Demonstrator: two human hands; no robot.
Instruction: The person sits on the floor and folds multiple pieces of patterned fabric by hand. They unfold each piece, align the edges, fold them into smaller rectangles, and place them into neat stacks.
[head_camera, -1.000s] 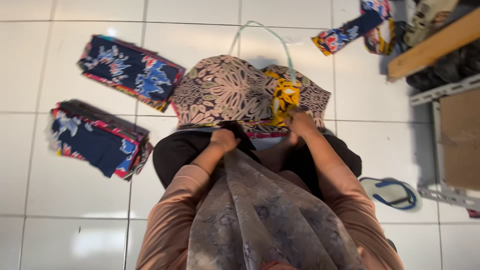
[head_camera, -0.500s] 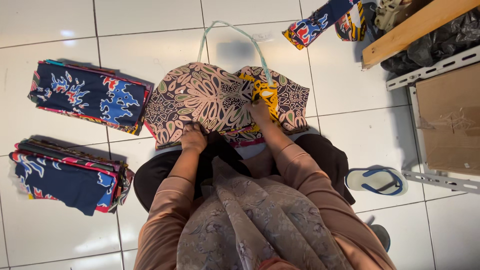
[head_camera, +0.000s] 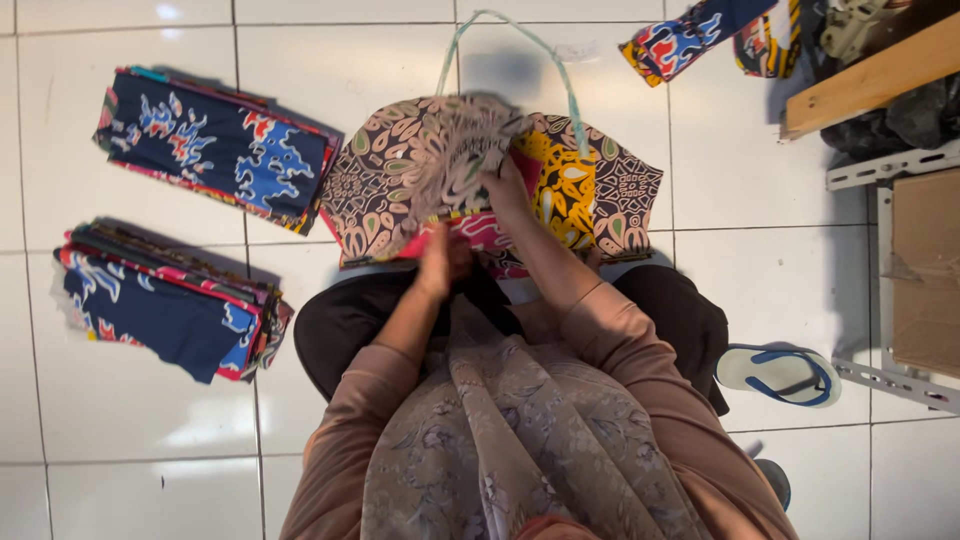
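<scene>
A stack of patterned cloth pieces lies in a bag on my lap, brown-leaf print on the left and yellow-purple print on the right. My right hand lifts the edge of the brown-leaf piece, folding it up and over. My left hand presses on the near edge of the stack, over a pink piece. The bag's pale green handle loops out onto the white tiled floor beyond.
Two piles of dark blue patterned cloth lie on the tiles to my left. A blue-strapped sandal, a cardboard box, a metal rack and a wooden plank stand to the right. More cloth hangs at the top.
My right hand moved left from the yellow piece and raised the brown-leaf cloth's edge. My left hand shifted a little forward on the stack. The camera view drifted.
</scene>
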